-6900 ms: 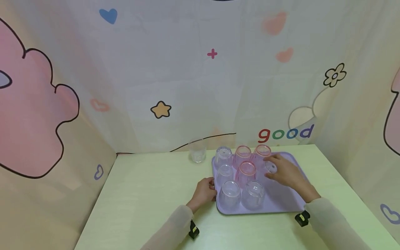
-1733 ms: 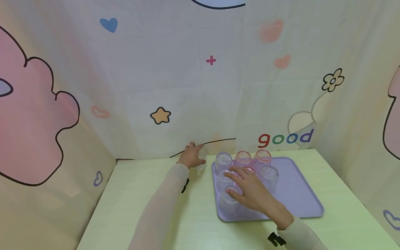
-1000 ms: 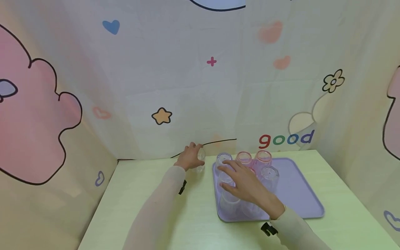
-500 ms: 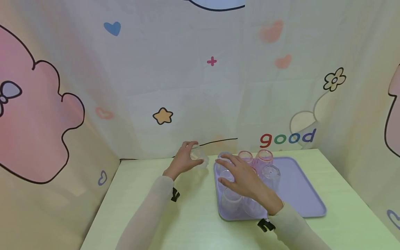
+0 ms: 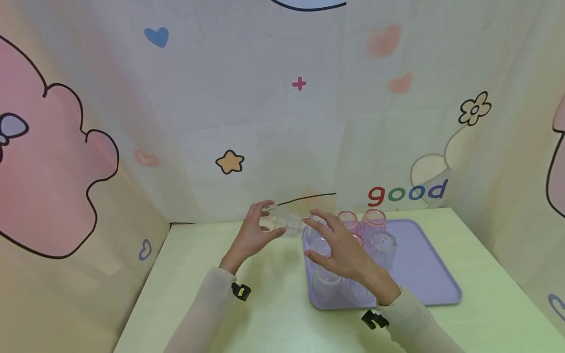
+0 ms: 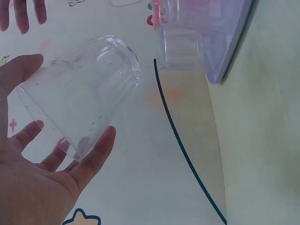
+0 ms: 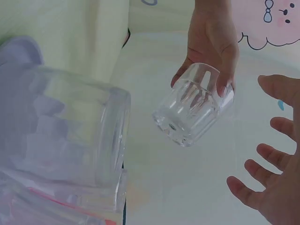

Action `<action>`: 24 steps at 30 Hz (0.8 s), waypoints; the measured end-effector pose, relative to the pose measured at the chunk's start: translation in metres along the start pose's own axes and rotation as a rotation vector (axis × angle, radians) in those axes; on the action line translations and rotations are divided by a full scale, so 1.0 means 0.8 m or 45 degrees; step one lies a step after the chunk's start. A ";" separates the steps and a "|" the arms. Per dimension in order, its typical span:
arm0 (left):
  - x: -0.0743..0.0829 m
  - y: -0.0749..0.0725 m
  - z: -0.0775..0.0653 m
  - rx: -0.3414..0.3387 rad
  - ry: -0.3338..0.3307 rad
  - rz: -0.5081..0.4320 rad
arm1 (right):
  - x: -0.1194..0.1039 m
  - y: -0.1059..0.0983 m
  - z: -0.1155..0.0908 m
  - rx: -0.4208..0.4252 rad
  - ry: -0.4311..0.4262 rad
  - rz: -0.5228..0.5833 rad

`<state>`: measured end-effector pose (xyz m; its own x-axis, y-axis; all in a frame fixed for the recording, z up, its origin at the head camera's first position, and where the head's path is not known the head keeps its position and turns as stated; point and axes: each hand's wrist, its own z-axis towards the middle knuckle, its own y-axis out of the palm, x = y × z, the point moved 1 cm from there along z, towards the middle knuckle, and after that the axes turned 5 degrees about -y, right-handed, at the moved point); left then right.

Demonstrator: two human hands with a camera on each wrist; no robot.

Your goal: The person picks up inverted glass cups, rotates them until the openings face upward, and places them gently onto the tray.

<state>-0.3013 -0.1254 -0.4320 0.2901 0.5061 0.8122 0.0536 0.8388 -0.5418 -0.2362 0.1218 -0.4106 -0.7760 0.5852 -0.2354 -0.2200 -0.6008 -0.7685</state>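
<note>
My left hand [image 5: 249, 236] grips a clear glass [image 5: 292, 223] by its rim end, in the air left of the purple tray [image 5: 425, 272]. The glass lies tilted, its thick base toward the right hand, as the right wrist view also shows. My right hand [image 5: 346, 250] hovers over the tray's left side, fingers spread and apart from the glass. Upside-down glasses stand on the tray: pink ones [image 5: 374, 223] at the back and middle, clear ones [image 5: 383, 249] around them. My right hand and forearm partly hide several of these.
A pale green table [image 5: 176, 289] lies under the tray and reaches the cloth wall [image 5: 265, 122] behind. Printed cloth also closes both sides. The tray's right part is bare purple surface.
The clear glass has left the table at the back, lifted by my left hand and tipped over with its base rightward. Earlier, my right hand let go of a clear glass on the tray.
</note>
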 end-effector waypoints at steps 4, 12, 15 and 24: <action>0.003 -0.001 -0.011 0.012 0.013 -0.104 | -0.005 -0.003 0.002 0.007 0.035 0.091; 0.013 -0.002 -0.030 -0.004 -0.020 -0.321 | -0.011 -0.005 0.001 0.031 0.140 0.338; 0.019 -0.003 -0.038 -0.026 -0.019 -0.398 | -0.010 -0.004 0.000 0.048 0.145 0.408; 0.036 -0.001 -0.054 -0.111 0.019 -0.687 | -0.010 -0.002 -0.001 0.096 0.202 0.731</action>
<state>-0.2517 -0.1206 -0.4176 0.2134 0.0053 0.9770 0.2773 0.9585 -0.0658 -0.2292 0.1186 -0.4076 -0.6868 0.2258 -0.6909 0.1626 -0.8787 -0.4488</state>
